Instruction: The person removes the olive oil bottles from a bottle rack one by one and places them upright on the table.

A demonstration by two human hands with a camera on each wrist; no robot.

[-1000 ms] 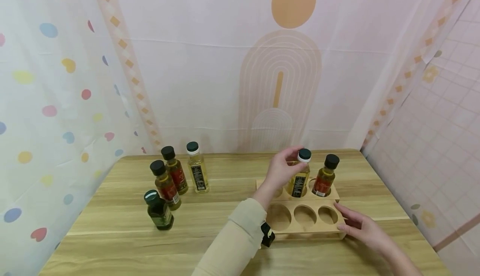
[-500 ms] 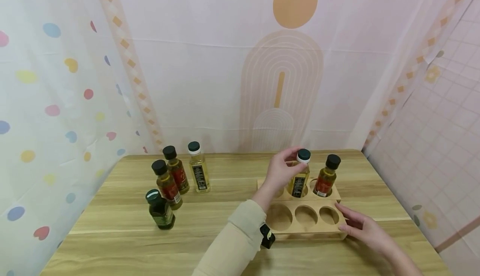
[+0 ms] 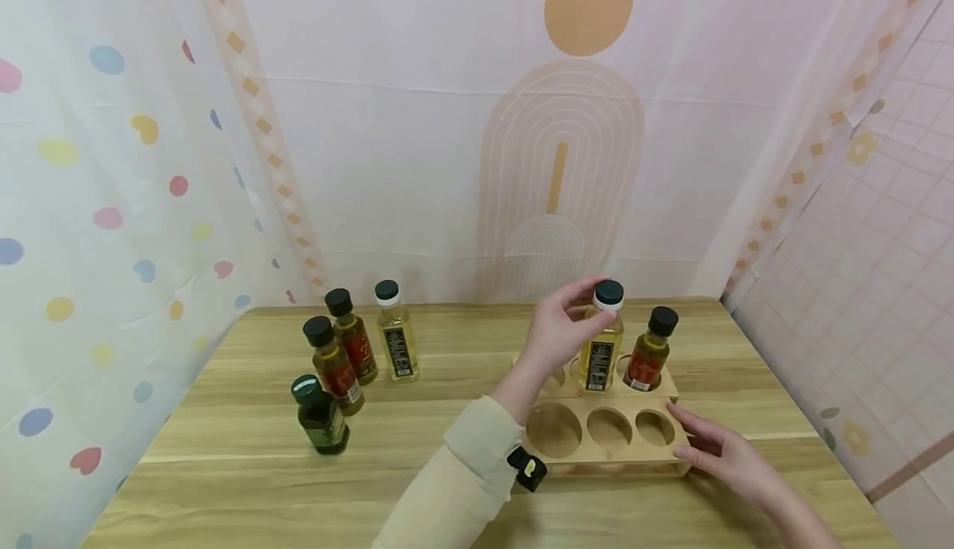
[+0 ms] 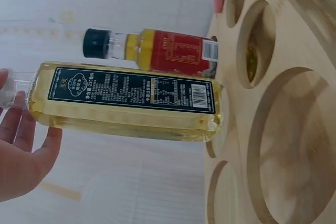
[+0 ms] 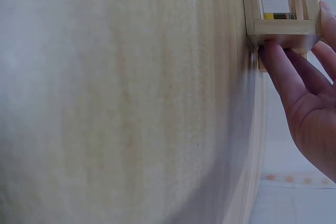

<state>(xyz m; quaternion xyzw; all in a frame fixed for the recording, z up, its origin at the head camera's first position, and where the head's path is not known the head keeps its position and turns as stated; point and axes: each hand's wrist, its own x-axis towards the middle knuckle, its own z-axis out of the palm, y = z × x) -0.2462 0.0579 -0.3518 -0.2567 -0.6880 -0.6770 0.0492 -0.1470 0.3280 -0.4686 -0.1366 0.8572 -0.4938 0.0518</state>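
My left hand pinches the neck of a clear bottle of yellow oil, dark-capped with a black label. In the left wrist view this oil bottle stands upright relative to the rack, its base right at a back-row hole. The two-tier wooden rack has round holes in both rows. At its right end, my right hand holds the rack between thumb and fingers; the right wrist view has the fingers against the end panel. A red-labelled bottle occupies the right back hole.
On the left of the wooden table stand two red-labelled bottles, another clear oil bottle and a short dark green bottle. A patterned curtain hangs behind the table.
My left hand has raised the clear oil bottle out of its lower position in the back row and shifted it slightly right. The right hand stays at the rack's end.
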